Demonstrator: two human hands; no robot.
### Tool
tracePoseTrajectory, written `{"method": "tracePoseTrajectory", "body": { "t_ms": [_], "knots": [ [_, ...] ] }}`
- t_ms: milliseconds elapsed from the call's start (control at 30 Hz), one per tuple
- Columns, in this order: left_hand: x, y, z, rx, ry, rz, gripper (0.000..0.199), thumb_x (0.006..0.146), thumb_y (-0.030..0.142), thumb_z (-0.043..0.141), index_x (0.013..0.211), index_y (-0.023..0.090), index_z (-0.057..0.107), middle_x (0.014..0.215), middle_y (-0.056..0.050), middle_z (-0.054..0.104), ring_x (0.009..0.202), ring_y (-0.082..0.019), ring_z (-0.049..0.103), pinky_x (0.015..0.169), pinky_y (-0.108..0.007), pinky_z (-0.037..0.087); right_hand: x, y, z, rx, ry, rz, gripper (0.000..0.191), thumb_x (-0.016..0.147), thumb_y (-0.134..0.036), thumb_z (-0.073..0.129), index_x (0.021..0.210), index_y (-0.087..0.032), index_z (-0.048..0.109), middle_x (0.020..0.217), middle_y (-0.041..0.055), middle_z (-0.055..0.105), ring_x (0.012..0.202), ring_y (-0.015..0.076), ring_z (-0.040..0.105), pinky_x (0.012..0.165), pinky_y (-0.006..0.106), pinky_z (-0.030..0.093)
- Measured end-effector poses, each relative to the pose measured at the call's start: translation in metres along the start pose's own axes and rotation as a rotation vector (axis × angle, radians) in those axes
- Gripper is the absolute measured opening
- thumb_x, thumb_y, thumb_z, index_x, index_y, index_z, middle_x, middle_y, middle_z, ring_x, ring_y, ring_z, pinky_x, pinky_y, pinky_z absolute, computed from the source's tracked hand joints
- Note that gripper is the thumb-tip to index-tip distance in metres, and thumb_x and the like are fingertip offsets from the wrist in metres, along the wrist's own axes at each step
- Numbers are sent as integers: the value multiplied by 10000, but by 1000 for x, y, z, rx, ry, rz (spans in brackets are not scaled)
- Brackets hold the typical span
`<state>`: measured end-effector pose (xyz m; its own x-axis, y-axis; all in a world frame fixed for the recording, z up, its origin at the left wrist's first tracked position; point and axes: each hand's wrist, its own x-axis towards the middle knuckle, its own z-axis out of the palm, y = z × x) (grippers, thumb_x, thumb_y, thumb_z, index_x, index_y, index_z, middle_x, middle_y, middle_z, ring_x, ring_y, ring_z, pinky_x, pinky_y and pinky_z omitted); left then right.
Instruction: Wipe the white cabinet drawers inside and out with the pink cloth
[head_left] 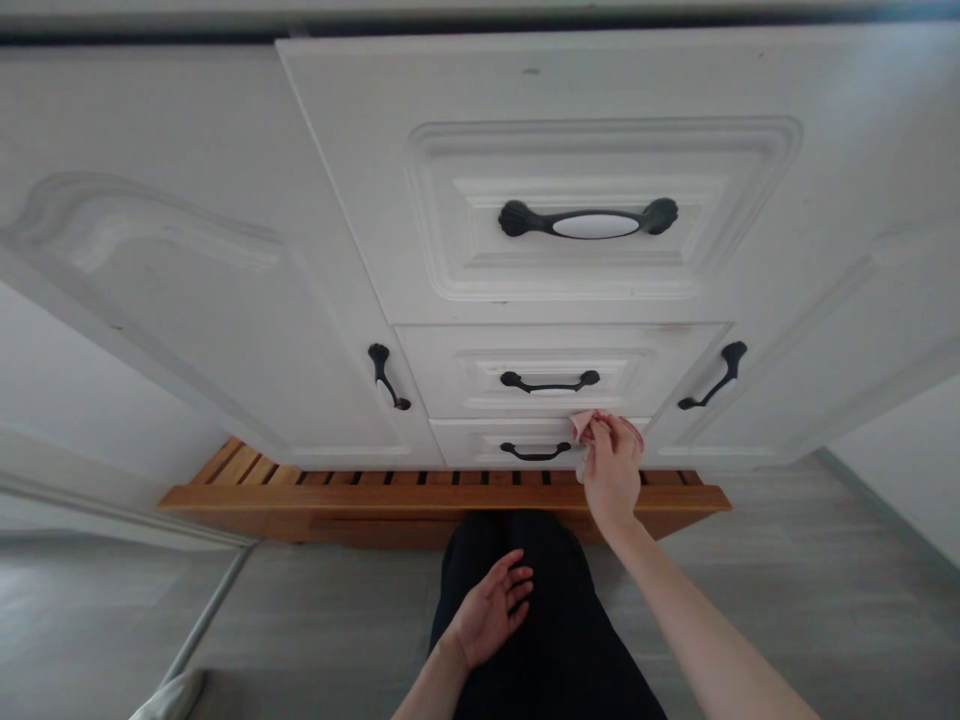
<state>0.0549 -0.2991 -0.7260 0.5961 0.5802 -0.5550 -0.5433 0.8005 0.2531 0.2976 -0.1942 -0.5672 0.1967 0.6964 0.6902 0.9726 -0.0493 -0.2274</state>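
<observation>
My right hand [613, 475] is closed on a pink and white cloth [583, 424], pressed against the white cabinet front near the right side of the lowest drawer [480, 438]. The dark handle [535, 453] of that drawer is just left of the cloth. Above it are the middle drawer's handle [550, 382] and the top drawer's handle [589, 219], dark with a white oval inset. My left hand [491, 608] rests palm up over my dark-clothed legs, fingers loosely apart, holding nothing.
A slatted wooden bench [337, 500] runs along the foot of the cabinet, in front of my knees. Cabinet doors with dark handles [388, 377] flank the drawers. Grey wood-look floor [315, 620] lies below, with a pale object [171, 695] at the lower left.
</observation>
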Motion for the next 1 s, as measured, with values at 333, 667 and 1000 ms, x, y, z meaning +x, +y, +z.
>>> {"method": "tracePoseTrajectory", "body": {
  "t_ms": [333,667,1000],
  "knots": [
    [1,0,0,5,-8,1,385,950,370,594,1322,272,594,1138,-23,713,1031,-149,643,884,-298,447,-2,-81,14,85,-142,-75,429,891,-114,553,1287,-259,633,1343,117,561,1229,287,455,1039,486,338],
    [1,1,-3,34,-46,3,347,932,362,602,1270,288,622,1148,-19,683,1033,-146,622,891,-298,431,3,-134,21,107,-263,-242,492,892,-76,554,1331,-293,607,1337,77,566,1204,268,457,963,410,424],
    [1,0,-2,66,-47,8,299,926,408,597,1195,288,648,1245,-38,662,1073,-171,604,912,-311,417,13,-183,21,149,-400,-315,435,963,-122,488,1358,-284,568,1325,67,580,1170,240,493,901,381,482]
  ]
}}
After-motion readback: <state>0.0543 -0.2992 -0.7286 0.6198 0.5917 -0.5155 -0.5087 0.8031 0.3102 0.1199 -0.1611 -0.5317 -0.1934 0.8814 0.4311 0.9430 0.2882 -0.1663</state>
